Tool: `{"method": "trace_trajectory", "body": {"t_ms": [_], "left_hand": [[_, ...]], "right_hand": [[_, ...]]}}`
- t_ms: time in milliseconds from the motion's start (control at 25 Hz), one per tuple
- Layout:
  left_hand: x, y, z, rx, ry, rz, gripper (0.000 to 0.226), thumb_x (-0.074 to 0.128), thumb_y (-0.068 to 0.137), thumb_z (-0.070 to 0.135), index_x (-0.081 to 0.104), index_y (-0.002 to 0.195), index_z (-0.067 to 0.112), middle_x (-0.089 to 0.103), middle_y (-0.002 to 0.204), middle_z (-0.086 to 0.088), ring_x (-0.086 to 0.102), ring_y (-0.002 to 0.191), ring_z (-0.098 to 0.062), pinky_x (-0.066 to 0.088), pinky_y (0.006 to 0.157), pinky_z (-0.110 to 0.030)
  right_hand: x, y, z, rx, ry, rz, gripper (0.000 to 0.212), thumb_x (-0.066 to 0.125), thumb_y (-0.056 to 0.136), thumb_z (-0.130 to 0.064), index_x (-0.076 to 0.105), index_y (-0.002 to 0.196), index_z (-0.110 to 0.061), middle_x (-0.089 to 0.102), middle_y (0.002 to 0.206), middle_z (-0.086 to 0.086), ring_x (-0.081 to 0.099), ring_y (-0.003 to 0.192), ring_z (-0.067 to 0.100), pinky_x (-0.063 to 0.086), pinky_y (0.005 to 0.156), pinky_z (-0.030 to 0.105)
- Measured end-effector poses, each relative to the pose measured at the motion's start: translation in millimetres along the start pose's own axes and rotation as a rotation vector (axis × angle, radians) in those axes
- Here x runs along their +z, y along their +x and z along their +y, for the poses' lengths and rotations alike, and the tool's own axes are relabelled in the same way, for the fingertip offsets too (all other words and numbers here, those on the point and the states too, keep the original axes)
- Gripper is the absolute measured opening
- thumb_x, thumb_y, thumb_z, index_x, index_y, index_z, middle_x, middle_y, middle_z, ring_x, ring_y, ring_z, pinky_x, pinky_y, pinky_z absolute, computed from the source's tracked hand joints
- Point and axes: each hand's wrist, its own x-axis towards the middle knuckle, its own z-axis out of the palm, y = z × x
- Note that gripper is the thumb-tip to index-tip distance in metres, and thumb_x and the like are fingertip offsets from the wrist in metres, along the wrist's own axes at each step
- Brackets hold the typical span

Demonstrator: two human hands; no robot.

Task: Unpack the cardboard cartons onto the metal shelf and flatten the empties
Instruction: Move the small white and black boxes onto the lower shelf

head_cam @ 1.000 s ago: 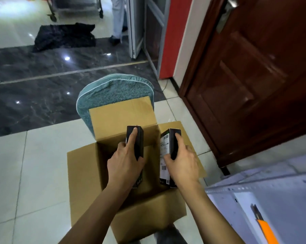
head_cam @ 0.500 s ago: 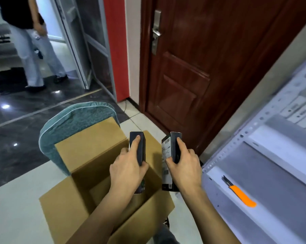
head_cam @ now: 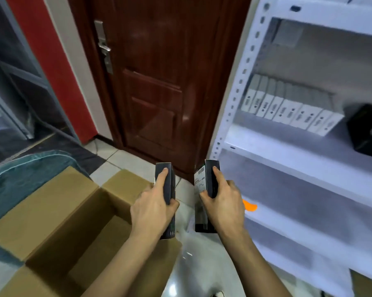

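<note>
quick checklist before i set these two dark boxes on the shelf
1. Left hand grip on left dark box: ok, fingers wrapped round it, box upright.
2. Right hand grip on right dark box: ok, same hold.
3. Room on the metal shelf: ok, bare board in front of the row of white boxes.
4. Lower level free of tools: not ok, an orange cutter lies near its front edge, beside the right hand.
5. Cardboard carton emptied: cannot tell, the left arm hides part of its floor.

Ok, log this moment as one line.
left hand grips dark box | right hand grips labelled box | carton open | metal shelf at right
</note>
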Motion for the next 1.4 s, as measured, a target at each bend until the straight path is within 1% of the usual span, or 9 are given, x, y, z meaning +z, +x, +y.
{"method": "trace_trajectory", "body": {"t_ms": [280,440,560,720,880,1000,1120,1240,1400], "left_hand": [[41.5,-23.1,80.4,0.157,-0.027,-0.068,0.081,0.064,0.086,0.045,0.017,0.152,0.046,0.057,0.113,-0.002,0.064,0.095,-0.028,0.054,0.081,-0.040],[70.8,-57.4,134.5,0.231,-0.009,-0.132,0.080,0.063,0.085,0.043,0.019,0.152,0.045,0.058,0.113,-0.003,0.063,0.097,-0.029,0.053,0.083,-0.042],[94.9,-88.5,170.6,0.292,-0.007,-0.169,0.082,0.062,0.085,0.043,0.017,0.153,0.045,0.058,0.116,-0.001,0.063,0.100,-0.028,0.053,0.080,-0.041],[125.7,-129.5,221.8,0.367,-0.036,-0.213,0.081,0.065,0.085,0.042,0.019,0.152,0.045,0.058,0.118,0.000,0.062,0.098,-0.023,0.051,0.073,-0.034],[154.9,-171.7,272.4,0.462,-0.079,-0.287,0.082,0.068,0.083,0.040,0.021,0.150,0.045,0.057,0.114,0.000,0.062,0.097,-0.024,0.055,0.079,-0.040],[171.0,-199.3,308.5,0.529,-0.064,-0.311,0.082,0.067,0.083,0.040,0.020,0.151,0.045,0.056,0.109,0.002,0.060,0.098,-0.023,0.053,0.076,-0.038],[186.1,-222.7,340.1,0.601,-0.060,-0.352,0.082,0.065,0.085,0.041,0.019,0.152,0.045,0.056,0.111,0.002,0.060,0.096,-0.022,0.055,0.075,-0.038],[197.2,-240.4,368.9,0.673,-0.062,-0.380,0.081,0.062,0.086,0.041,0.018,0.154,0.044,0.055,0.114,0.002,0.061,0.098,-0.021,0.054,0.076,-0.036],[206.4,-251.2,405.0,0.743,-0.072,-0.409,0.080,0.061,0.087,0.040,0.018,0.153,0.044,0.055,0.114,0.003,0.059,0.096,-0.020,0.050,0.076,-0.034]], "right_hand": [[-62.8,-11.3,76.6,0.125,-0.008,0.101,0.075,0.065,0.089,-0.040,0.029,0.155,-0.036,0.055,0.111,0.005,0.055,0.106,0.025,0.053,0.083,0.039],[-104.8,-30.9,130.6,0.196,-0.003,0.132,0.073,0.065,0.087,-0.040,0.033,0.153,-0.037,0.052,0.107,0.003,0.053,0.107,0.025,0.048,0.079,0.036],[-137.4,-51.5,175.3,0.250,0.004,0.174,0.073,0.064,0.089,-0.039,0.032,0.154,-0.036,0.051,0.107,0.002,0.052,0.108,0.024,0.047,0.078,0.035],[-181.3,-83.5,232.2,0.331,-0.001,0.234,0.073,0.062,0.091,-0.039,0.029,0.155,-0.036,0.052,0.113,0.003,0.051,0.111,0.023,0.050,0.084,0.036],[-224.1,-112.7,285.6,0.427,-0.014,0.302,0.074,0.061,0.089,-0.038,0.030,0.155,-0.035,0.052,0.109,0.003,0.054,0.105,0.024,0.053,0.081,0.038],[-251.7,-135.1,319.9,0.491,-0.013,0.346,0.074,0.063,0.088,-0.038,0.030,0.155,-0.035,0.051,0.105,0.003,0.054,0.102,0.025,0.053,0.079,0.039],[-273.9,-156.3,348.0,0.555,-0.007,0.405,0.074,0.062,0.088,-0.039,0.029,0.154,-0.039,0.050,0.103,0.001,0.053,0.100,0.023,0.051,0.077,0.037],[-292.4,-171.1,371.3,0.624,-0.007,0.458,0.075,0.060,0.086,-0.041,0.029,0.154,-0.042,0.052,0.104,0.001,0.054,0.099,0.023,0.053,0.080,0.040],[-314.8,-177.4,393.9,0.687,-0.003,0.532,0.074,0.061,0.084,-0.043,0.032,0.153,-0.041,0.053,0.106,0.002,0.055,0.099,0.024,0.055,0.078,0.041]]}}
